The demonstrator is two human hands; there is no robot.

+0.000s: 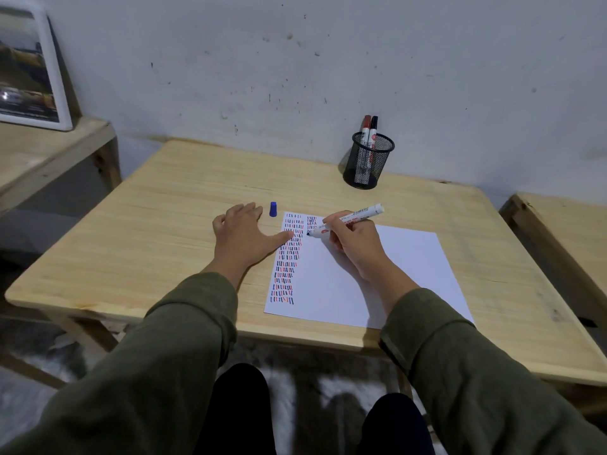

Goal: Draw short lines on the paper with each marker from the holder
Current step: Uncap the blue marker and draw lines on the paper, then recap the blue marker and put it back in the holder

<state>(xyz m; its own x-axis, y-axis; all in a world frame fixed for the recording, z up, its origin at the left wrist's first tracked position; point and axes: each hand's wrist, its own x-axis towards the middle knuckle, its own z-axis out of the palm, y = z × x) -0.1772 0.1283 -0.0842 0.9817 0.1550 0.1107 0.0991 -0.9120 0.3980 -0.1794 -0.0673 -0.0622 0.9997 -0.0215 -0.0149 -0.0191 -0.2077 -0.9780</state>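
Note:
A white sheet of paper (pixel 407 274) lies on the wooden table (pixel 164 231), with columns of short red, blue and black lines along its left side. My right hand (pixel 358 244) grips an uncapped white marker (pixel 353 218), its dark tip touching the paper at the top of a second column. My left hand (pixel 243 234) rests flat on the table, fingers spread, thumb tip pressing on the paper's left edge. A blue marker cap (pixel 273 209) stands on the table just beyond my left hand. A black mesh holder (pixel 369 165) at the back holds a red-capped marker (pixel 365 126) and a black-capped marker (pixel 373 128).
A grey wall rises right behind the table. A lower wooden shelf (pixel 39 152) on the left carries a framed picture (pixel 29 70). Another wooden table edge (pixel 565 224) stands at the right. My knees and a furry rug show below the front edge.

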